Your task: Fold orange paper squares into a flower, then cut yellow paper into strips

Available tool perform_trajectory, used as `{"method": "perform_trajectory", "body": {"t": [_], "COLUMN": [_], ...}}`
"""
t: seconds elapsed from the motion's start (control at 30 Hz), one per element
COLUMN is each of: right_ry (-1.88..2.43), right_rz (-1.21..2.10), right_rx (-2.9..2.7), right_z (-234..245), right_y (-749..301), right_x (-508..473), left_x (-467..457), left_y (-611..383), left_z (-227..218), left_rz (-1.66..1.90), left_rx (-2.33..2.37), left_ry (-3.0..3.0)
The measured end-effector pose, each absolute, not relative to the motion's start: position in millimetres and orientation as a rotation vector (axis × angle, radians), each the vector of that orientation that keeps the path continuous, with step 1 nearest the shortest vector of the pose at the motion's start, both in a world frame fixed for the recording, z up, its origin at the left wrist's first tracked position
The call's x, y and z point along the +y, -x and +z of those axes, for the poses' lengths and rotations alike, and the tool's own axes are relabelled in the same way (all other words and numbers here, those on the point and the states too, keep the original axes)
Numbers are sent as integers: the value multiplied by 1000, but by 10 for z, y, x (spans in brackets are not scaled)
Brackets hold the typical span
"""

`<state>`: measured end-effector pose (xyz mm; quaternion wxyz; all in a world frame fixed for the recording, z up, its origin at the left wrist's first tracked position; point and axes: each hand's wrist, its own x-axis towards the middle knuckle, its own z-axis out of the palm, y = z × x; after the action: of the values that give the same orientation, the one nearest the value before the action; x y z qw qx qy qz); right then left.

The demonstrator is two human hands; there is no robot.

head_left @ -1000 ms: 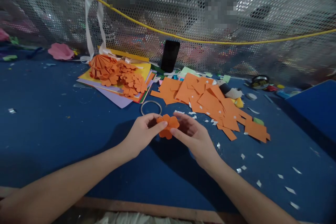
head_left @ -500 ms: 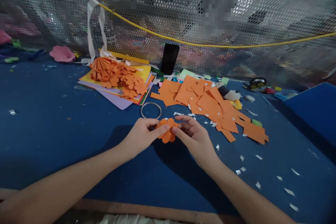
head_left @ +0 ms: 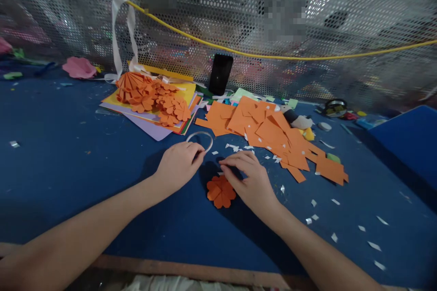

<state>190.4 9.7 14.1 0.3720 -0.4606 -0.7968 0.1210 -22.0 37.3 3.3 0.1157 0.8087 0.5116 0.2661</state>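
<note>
Near the centre, my left hand (head_left: 179, 166) grips the edge of a thin, pale ring (head_left: 204, 133) that looks like a narrow roll of tape. The ring is tilted, and my fingers cover its near side. Beside it, my right hand (head_left: 251, 177) has thumb and index fingertips drawn together; whether something small is pinched there cannot be made out. Just below those fingertips, an orange paper flower (head_left: 221, 192) with rounded petals lies on the blue table, touched by neither hand.
Orange paper sheets (head_left: 269, 129) spread right of centre, with white scraps around them. Folded orange flowers (head_left: 170, 104) sit on coloured paper (head_left: 155, 132) at left. A phone (head_left: 221, 74) leans against the perforated metal screen (head_left: 191, 18). A blue panel (head_left: 409, 141) stands at right.
The orange flower has left both hands and now lies on the table, nearer to me. My left hand has moved onto the ring, lifting and tilting it. My right fingertips have come together.
</note>
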Motion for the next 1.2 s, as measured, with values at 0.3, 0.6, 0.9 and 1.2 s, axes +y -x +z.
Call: {"method": "perform_trajectory", "body": {"t": [0.3,0.6,0.9,1.2], "right_ry": [1080,1083,884,943], "right_rz": [-53,-46,-246,243], "right_rx": [-2045,-2045,-2193,-1871], "right_z": [111,156,157,238], "right_y": [-1853,-1809,-1836,-1891], "right_x": [47,-2,38,-41], "left_x": [167,68,75,299], "left_y": [41,2,16,182], "left_z": [88,79,218,88], "left_rz": [1002,1064,1078,878], "left_rx": [1199,1238,1198,1495], "left_ry": [-1755,-1714,-1638,-2245]}}
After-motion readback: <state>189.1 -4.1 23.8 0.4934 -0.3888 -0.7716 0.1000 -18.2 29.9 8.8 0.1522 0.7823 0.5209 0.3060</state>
